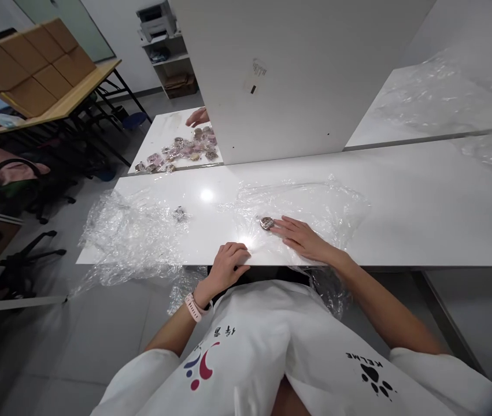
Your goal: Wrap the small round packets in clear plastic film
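A small round brown item with a shiny rim lies on a sheet of clear plastic film spread over the white table. My right hand rests flat on the film, fingers stretched out, fingertips touching the item's right side. At the table's front edge, my left hand, with a pink watch band at the wrist, has its fingers curled and close together over the film's near edge. Its fingertips are partly hidden. A small film-wrapped item sits farther left, beside a crumpled heap of clear film.
A tall white panel rises behind the table. Beyond it on the left, another person's hand hovers by a pile of small wrapped items. More film lies at the far right. Chairs and a desk with cartons stand left.
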Available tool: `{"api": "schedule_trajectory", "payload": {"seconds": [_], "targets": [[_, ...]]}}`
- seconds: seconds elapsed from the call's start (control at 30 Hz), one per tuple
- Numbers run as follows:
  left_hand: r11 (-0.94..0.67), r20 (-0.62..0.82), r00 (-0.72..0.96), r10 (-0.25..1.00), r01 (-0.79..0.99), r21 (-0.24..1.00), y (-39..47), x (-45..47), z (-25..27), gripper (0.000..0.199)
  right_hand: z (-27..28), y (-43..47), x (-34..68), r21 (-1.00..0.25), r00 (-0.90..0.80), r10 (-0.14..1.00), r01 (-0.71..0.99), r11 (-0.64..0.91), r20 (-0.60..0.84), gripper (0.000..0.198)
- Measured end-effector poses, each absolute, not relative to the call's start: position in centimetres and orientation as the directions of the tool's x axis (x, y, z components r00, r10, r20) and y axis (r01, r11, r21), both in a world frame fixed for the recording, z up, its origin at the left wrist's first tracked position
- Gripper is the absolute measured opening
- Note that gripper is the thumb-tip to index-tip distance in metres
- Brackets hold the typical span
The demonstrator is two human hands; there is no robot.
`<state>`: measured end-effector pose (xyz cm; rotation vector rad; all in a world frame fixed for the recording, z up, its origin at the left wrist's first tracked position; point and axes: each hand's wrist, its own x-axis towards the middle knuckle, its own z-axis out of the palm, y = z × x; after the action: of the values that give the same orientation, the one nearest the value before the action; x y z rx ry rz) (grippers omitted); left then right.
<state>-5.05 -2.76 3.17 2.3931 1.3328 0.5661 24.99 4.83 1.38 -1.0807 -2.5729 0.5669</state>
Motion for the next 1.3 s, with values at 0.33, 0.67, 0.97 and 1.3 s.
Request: {"api": "schedule_trajectory", "payload": {"seconds": [0.33,0.67,0.97,1.3], "targets": [[-0.371,0.178,0.337,0.924,0.687,0.625,-0.9,-5.6,4.3,0.013,2.3,-5.5,23.8,-0.42,-0.354,0.873,0.773,0.474,0.334,0.026],[-0.254,0.16,0.222,0.962,0.505,0.825,9.1,1.4,8.3,0.007,4.5,0.2,29.0,-0.809,0.038,0.995,0.579,-0.1,-0.096,0.027],[-0.388,0.143,0.391,0.909,0.672,0.631,14.0,4.1,3.8,0.032,2.5,4.4,30.0,-0.341,-0.059,0.97,0.93,0.139,0.235,0.036],[-0.55,0.194,0.598,0.777,0.498,0.67,10.2,1.3,3.1,0.022,1.0,-1.1,29.1,-0.426,-0.267,0.915,0.821,0.381,0.304,0.041]]}}
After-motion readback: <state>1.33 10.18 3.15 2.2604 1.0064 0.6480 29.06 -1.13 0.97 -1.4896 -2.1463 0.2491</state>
